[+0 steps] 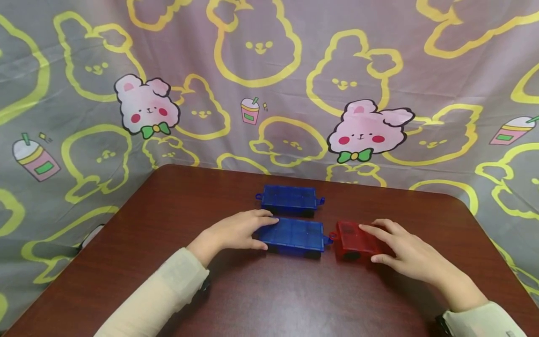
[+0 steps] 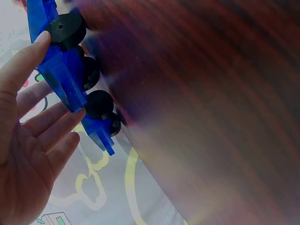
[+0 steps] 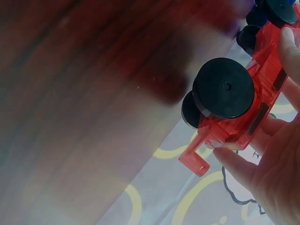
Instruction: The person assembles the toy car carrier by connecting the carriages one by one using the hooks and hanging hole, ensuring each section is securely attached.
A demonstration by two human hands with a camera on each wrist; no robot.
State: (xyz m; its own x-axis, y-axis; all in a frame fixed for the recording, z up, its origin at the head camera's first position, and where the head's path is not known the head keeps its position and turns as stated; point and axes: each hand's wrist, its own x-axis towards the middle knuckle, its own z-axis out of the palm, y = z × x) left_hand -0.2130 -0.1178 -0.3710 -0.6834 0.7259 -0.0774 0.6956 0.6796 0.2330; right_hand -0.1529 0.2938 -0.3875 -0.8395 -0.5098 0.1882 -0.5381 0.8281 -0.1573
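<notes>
Two translucent blue toy wagons and a red one stand on the table. My left hand (image 1: 240, 229) holds the nearer blue wagon (image 1: 296, 234) by its left end, thumb on the near side and fingers on the far side. In the left wrist view, the thumb touches a black wheel (image 2: 68, 32). My right hand (image 1: 414, 255) grips the red wagon (image 1: 355, 238) between thumb and fingers. Its bent hook (image 3: 194, 161) shows in the right wrist view. The nearer blue wagon's hook meets the red wagon's ring (image 1: 333, 236); I cannot tell whether they are linked.
Just behind the nearer blue wagon stands the other blue wagon (image 1: 290, 197), with a ring at its left and a hook at its right. A patterned cloth (image 1: 286, 103) hangs behind the brown table (image 1: 286, 299) and down its sides.
</notes>
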